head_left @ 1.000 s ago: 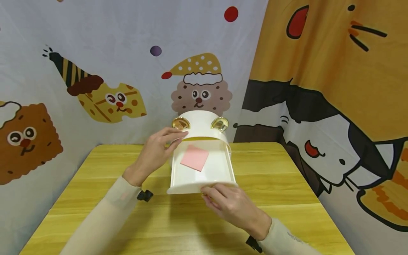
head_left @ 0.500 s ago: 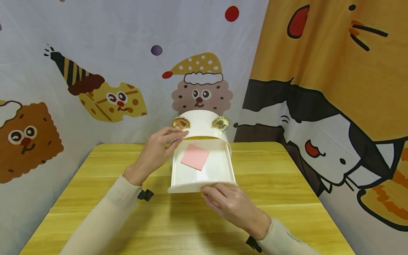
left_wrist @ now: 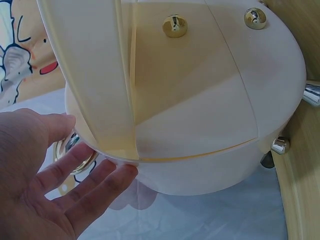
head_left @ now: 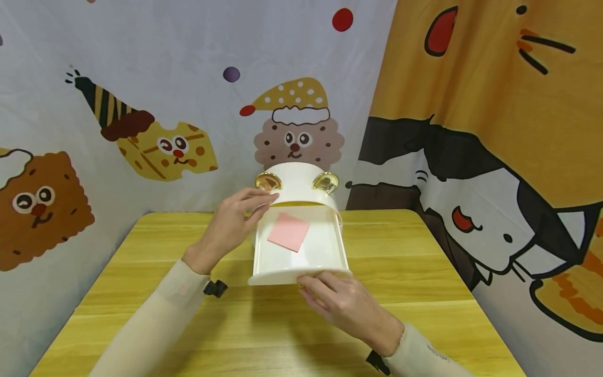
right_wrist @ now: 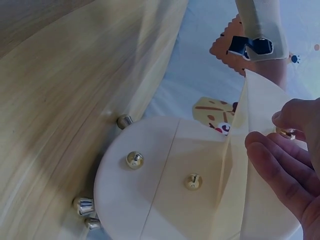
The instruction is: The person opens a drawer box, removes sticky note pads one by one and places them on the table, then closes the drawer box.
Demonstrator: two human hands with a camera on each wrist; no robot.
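Observation:
A white rounded drawer box (head_left: 297, 180) stands on the table, with two round gold ears on top. Its top drawer (head_left: 325, 246) is pulled far out and holds a pink square pad of paper (head_left: 288, 232). My right hand (head_left: 346, 306) pinches the gold knob (right_wrist: 286, 132) on the drawer's front. My left hand (head_left: 231, 225) rests against the box's upper left side, its fingers nearly straight and touching the rim beside the gold ear (head_left: 268, 181). Two lower gold knobs show in the left wrist view, on the closed drawers (left_wrist: 195, 100) below the pulled one.
The box stands towards the back of a wood-grain table (head_left: 400, 293). A cloth with cartoon prints (head_left: 188, 47) hangs directly behind it, and a yellow and black printed cloth (head_left: 471, 173) hangs at the right. Small metallic feet (right_wrist: 84, 206) hold the box up.

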